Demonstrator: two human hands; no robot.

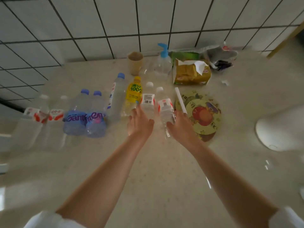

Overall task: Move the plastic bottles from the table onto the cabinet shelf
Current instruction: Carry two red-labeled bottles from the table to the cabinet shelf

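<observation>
Bottles stand in a loose row across the pale table (161, 170), in front of a white tiled wall (148, 18). Left to right: two blurred clear bottles with red-and-white labels (35, 115), (56, 115); two blue bottles (74, 118), (96, 120) touching each other; a tall clear bottle with a blue cap (116, 97); a yellow-labelled bottle (133, 94); then two clear white-capped bottles with red-and-white labels, one at (148, 99) and one at (165, 106).

Left hand (139, 122): reaching forward, fingers fairly straight and extended, fingertips at the lower body of the barcode-labelled white-capped bottle, just beside the base of the yellow one. Contact probable; a closed grasp is not visible.

Right hand (180, 127): set against the right side of the other white-capped bottle, thumb side on its lower body. That bottle leans slightly toward the hand. Fingers lie behind the bottle and over the mat; whether they wrap it cannot be told.

Both target bottles are upright on the table, between the two hands, near each other but apart.

Other items: round printed mat (203, 115) to the right with a white stick (180, 100) across its left edge; yellow tissue pack (191, 73); blue-topped pump bottle (162, 63); tan cup (135, 63); crumpled bags (222, 56) against the wall; white rounded object (279, 127) at far right.
</observation>
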